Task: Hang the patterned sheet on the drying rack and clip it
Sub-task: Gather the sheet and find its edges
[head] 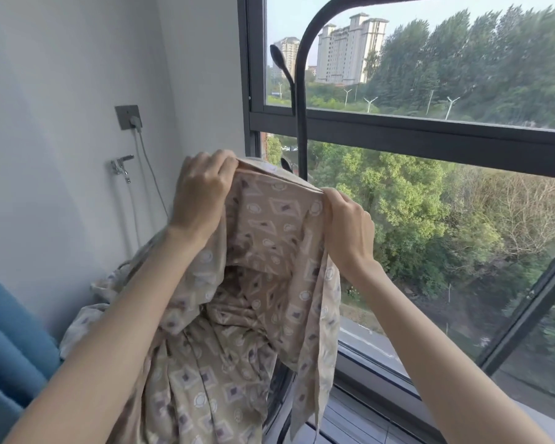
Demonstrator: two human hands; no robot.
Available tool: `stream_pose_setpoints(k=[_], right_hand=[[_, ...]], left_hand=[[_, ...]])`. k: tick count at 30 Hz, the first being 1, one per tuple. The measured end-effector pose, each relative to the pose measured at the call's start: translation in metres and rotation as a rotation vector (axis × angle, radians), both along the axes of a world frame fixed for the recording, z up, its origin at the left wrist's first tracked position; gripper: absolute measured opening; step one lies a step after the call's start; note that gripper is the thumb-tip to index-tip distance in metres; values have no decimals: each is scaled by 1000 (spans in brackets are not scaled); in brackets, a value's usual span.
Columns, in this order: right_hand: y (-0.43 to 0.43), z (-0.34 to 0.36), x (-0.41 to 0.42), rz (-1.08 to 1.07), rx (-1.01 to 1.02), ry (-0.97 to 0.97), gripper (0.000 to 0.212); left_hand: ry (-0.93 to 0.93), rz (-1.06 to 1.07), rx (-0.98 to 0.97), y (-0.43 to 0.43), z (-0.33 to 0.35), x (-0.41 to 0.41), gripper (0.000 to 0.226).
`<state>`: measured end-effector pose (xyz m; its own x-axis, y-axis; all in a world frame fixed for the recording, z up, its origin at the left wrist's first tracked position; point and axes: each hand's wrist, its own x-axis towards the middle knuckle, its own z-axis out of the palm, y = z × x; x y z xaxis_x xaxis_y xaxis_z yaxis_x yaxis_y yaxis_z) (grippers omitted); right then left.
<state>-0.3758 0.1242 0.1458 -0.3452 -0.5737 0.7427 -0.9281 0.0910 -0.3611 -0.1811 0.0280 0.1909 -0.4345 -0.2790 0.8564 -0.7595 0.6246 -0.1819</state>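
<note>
The beige patterned sheet (263, 238), printed with diamonds and circles, hangs bunched in front of me and trails down to the lower left. My left hand (202, 190) grips its top edge on the left. My right hand (346, 225) pinches the same edge on the right, a short stretch of cloth taut between them. The black drying rack (302, 91) rises just behind the sheet, its upright post curving into a top bar that runs off to the upper right. No clip shows anywhere.
A large window with a dark frame (430, 136) fills the right side. On the white wall at left are a socket with a plug (129, 118) and a tap (121, 166). A blue curtain (10, 347) hangs at the lower left.
</note>
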Motion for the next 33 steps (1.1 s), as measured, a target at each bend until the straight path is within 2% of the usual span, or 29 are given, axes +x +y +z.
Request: stream_pose_setpoints(k=[3,5,8,11,14,16,18,20,23,28,31,33], right_hand=[[-1,8,-8,38,-60,-202,25],[-3,4,-16,42,-61,-340,30],[-4,-7,-19,59,-45,-407,32],[-5,-17,-14,40,-27,-449,32],[-4,-30,-11,2,31,-512,31],[-1,-36,-7,6,60,-520,31],[2,-38,3,118,80,-501,41],[3,-37,18,253,125,-349,48],[-3,-39,40,312,110,-107,38],[-9,-38,52,218,-11,-143,17],[-11,-29,44,163,-26,-178,18],[-12,-22,43,157,-38,-205,17]], left_hand=[[-29,37,-43,-6,5,0,19],[-78,42,54,-11,-13,-2,18],[-110,72,213,-14,-47,-2,15],[-9,106,366,-9,-66,0,13],[101,15,416,-2,-71,1,16],[147,-66,416,1,-67,1,16],[165,-131,406,5,-62,0,18],[163,-179,396,9,-58,-3,19],[139,-229,385,15,-53,-9,19],[63,-249,301,19,-49,-4,13],[8,-207,272,15,-59,5,7],[-5,-168,338,10,-72,12,9]])
